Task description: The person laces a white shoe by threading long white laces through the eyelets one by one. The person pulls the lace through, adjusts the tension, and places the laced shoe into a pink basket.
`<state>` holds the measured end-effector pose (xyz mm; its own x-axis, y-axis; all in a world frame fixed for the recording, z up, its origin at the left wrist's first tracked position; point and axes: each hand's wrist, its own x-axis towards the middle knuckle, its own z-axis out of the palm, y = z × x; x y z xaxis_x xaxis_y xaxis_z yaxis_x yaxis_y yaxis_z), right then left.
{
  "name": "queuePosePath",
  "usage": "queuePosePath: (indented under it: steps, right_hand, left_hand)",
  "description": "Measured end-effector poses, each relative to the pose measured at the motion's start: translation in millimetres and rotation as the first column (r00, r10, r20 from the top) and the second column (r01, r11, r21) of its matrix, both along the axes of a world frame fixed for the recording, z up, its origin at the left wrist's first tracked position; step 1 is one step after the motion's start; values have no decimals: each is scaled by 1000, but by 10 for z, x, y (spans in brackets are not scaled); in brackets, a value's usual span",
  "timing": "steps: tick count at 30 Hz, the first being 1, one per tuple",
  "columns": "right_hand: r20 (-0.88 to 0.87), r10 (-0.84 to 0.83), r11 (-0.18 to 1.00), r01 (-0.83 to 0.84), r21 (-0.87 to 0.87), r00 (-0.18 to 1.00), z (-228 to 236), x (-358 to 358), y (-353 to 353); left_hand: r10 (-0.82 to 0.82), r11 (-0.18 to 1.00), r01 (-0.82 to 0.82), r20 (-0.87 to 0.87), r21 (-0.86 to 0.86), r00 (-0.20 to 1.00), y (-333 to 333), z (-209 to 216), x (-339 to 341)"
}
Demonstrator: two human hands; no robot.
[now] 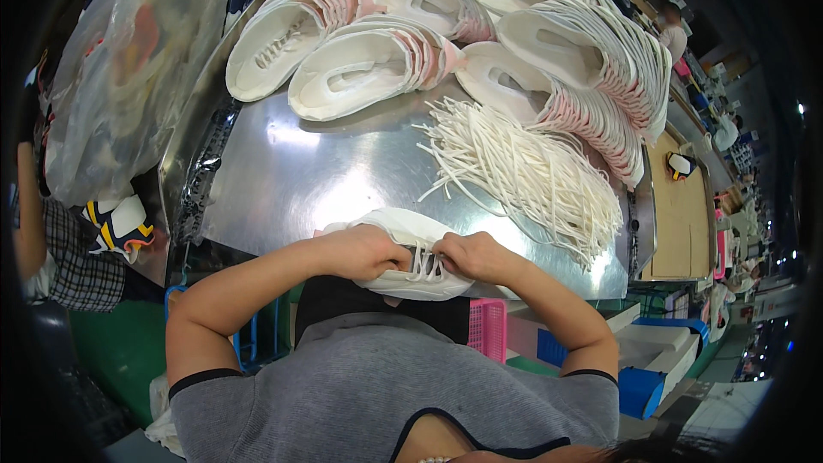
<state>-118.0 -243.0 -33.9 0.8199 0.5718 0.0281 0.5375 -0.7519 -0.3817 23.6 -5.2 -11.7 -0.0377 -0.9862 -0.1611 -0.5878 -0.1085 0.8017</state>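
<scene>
A white shoe upper [399, 221] lies crosswise at the near edge of the metal table, close to my body. White shoelace [423, 264] crosses its lacing opening in several rows. My left hand [369, 253] is closed on the upper to the left of the lacing, fingers curled at the opening. On the other side, my right hand [471, 257] pinches at the edge of the lacing; whether a lace end is between those fingertips I cannot tell. Beyond the hands, to the right, a heap of loose white shoelaces [523, 176] spreads over the table.
Nested stacks of white shoe uppers [343, 77] with pink parts fill the far side of the metal table [257, 180]. At left hangs a large clear plastic bag [129, 77], near another person's arm [30, 214]. A pink basket [487, 326] stands below the table edge.
</scene>
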Motion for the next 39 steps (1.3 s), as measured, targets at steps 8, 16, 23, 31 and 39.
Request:
queuePosePath:
  steps: [8,16,23,31,39]
  right_hand:
    - [-22,-641,723,614,316,767,-312,-160,282]
    - [-229,-849,393,859,328,476,-409,36,242]
    - [-208,-630,520,606,602,748,-19,-271,327]
    - [-17,-103,990,105,95,994,195,-270,138]
    - [-27,-4,1000,4,-26,1000,188,-134,102]
  left_hand:
    - [-31,999,31,-4,-38,1000,-15,-79,-8]
    - [-94,994,92,-32,-56,995,7,-69,-68]
    - [-102,994,103,-9,30,995,-73,-43,-38]
    - [-158,987,157,5,30,987,-117,-18,-5]
    - [-147,986,148,-13,78,989,-97,14,2]
